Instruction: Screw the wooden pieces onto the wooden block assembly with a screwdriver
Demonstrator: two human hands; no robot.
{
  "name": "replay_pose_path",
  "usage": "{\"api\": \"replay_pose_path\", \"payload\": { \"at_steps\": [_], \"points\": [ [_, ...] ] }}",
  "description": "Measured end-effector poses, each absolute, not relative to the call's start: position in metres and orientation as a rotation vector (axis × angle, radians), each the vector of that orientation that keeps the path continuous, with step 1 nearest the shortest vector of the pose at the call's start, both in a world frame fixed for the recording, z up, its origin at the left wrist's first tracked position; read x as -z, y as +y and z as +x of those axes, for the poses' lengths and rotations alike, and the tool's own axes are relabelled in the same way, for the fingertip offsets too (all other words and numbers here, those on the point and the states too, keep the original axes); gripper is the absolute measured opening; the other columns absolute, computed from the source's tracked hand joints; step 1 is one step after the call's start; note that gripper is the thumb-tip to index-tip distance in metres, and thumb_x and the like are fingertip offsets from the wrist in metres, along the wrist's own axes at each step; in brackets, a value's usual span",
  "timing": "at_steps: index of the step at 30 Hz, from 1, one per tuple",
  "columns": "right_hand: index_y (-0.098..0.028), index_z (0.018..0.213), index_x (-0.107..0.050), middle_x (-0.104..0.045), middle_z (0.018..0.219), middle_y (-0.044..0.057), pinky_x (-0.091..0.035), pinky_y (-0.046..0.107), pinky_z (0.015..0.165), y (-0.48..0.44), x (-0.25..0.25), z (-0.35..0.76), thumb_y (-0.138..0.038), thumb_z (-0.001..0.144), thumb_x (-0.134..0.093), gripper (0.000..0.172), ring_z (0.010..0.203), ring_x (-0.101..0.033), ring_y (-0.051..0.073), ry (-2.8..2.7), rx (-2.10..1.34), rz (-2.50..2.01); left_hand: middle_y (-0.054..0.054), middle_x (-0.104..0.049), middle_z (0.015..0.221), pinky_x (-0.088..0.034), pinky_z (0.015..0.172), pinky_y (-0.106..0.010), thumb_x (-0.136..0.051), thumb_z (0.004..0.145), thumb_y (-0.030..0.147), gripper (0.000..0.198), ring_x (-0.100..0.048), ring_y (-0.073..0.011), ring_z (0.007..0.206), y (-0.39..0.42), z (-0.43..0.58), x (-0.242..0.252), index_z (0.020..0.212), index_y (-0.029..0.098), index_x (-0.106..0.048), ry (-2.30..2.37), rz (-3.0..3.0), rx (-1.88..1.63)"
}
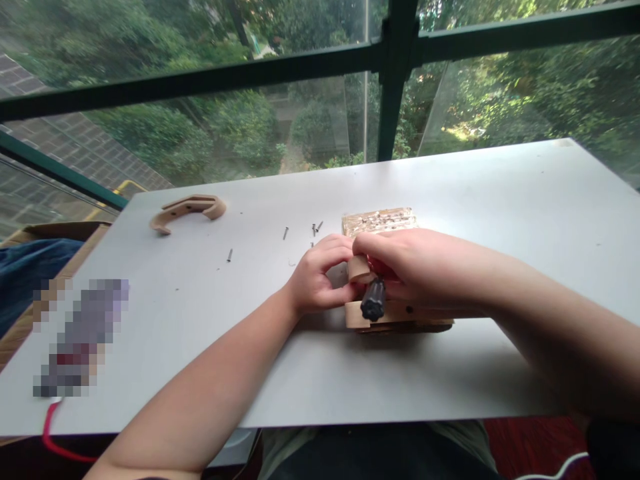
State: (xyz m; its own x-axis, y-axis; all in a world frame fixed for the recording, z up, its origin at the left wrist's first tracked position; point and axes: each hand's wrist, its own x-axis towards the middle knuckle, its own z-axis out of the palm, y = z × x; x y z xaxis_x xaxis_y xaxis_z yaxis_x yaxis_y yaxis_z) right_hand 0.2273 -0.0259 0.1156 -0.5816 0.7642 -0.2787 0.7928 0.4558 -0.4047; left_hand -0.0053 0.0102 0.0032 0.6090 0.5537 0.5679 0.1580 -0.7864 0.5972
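A small wooden assembly (400, 315) lies on the grey table (500, 200), with a flat wooden piece (379, 220) at its far side. My right hand (410, 263) is closed round a screwdriver with a black handle end (373, 301), held over the wood. My left hand (320, 277) is curled, its fingertips pinching a wooden part (359, 268) of the assembly beside the screwdriver. The screwdriver's tip is hidden under my hands.
Several loose screws (316, 228) lie just left of the assembly. A curved wooden piece (187, 210) rests at the far left. A blurred object (80, 337) lies near the left front edge. Windows rise behind the table.
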Motion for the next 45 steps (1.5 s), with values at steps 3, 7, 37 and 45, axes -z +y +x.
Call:
{"api": "replay_pose_path", "payload": {
  "at_steps": [3,7,37,45],
  "points": [
    [-0.02,0.109,-0.055,-0.072,0.099,0.003,-0.028,0.026,0.072,-0.023,-0.111,0.229,-0.038,0.102,-0.058,0.019,0.076,-0.047,0.01,2.673,0.811,1.439,-0.006,-0.083,0.108,-0.062,0.1,-0.025,-0.081,0.092,0.045,0.031,-0.076,-0.0121,0.107,0.01,-0.005,-0.004,0.106,0.018,-0.079,0.551,2.367,-1.093],
    [-0.023,0.115,-0.059,-0.073,0.105,0.003,-0.034,0.026,0.078,-0.021,-0.106,0.231,-0.04,0.102,-0.059,0.021,0.087,-0.057,0.014,2.677,0.833,1.457,-0.007,-0.084,0.107,-0.063,0.1,-0.023,-0.08,0.092,0.048,0.034,-0.077,-0.0116,0.106,0.011,-0.004,-0.006,0.107,0.017,-0.079,0.525,2.405,-1.141],
    [-0.019,0.095,-0.065,-0.07,0.075,0.0,-0.032,0.02,0.054,-0.017,-0.138,0.263,-0.051,0.096,-0.061,0.033,0.056,-0.047,0.003,2.794,0.988,1.328,-0.007,-0.084,0.112,-0.064,0.108,-0.027,-0.086,0.088,0.045,0.032,-0.076,-0.0124,0.114,0.009,-0.006,0.0,0.108,0.021,-0.083,0.555,2.261,-1.055],
    [-0.017,0.085,-0.061,-0.062,0.068,0.001,-0.029,0.022,0.055,-0.022,-0.145,0.264,-0.059,0.103,-0.051,0.047,0.055,-0.043,0.005,2.727,1.023,1.29,-0.007,-0.084,0.113,-0.064,0.109,-0.027,-0.087,0.087,0.045,0.032,-0.076,-0.0126,0.116,0.01,-0.007,0.0,0.108,0.021,-0.084,0.568,2.259,-1.041]
  ]
}}
